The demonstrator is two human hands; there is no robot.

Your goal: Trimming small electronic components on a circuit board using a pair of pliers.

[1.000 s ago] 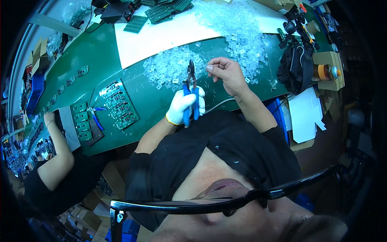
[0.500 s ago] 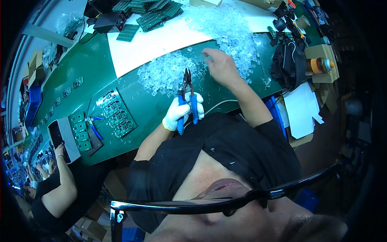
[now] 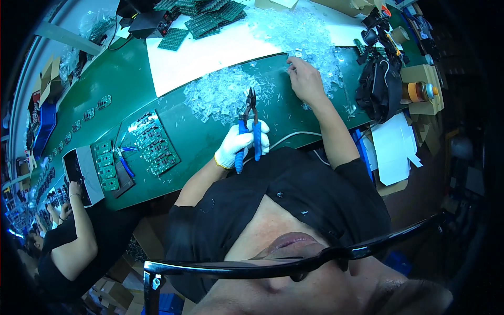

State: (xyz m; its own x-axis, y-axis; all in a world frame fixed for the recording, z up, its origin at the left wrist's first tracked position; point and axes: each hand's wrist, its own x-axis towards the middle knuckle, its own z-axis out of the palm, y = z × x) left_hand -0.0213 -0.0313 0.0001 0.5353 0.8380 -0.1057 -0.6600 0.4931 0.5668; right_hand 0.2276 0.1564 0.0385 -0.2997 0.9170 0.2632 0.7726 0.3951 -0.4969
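Observation:
In my gloved left hand (image 3: 235, 143) is a pair of blue-handled cutting pliers (image 3: 251, 128), jaws pointing away from me. The jaws stand at the near right edge of a smaller heap of clear plastic pieces (image 3: 212, 94). My bare right hand (image 3: 306, 83) hovers over the green table, beside a larger heap of clear pieces (image 3: 315, 47). Its fingers are bent and drawn together; anything between the fingertips is too small to make out. Thin clear slivers (image 3: 268, 86) lie scattered between the heaps.
Left on the green table (image 3: 128, 79) sit a panel of circuit boards (image 3: 155, 147) and a second blue-handled tool (image 3: 126, 165). A person's arm (image 3: 79, 220) reaches to a grey box (image 3: 90, 176). Stacked green boards (image 3: 210, 21) are at the back; a black bag (image 3: 378, 86) lies right.
My right hand has moved to the right, away from the smaller heap. The left hand still holds the pliers, now slightly farther right in the picture. The whole view has shifted a little.

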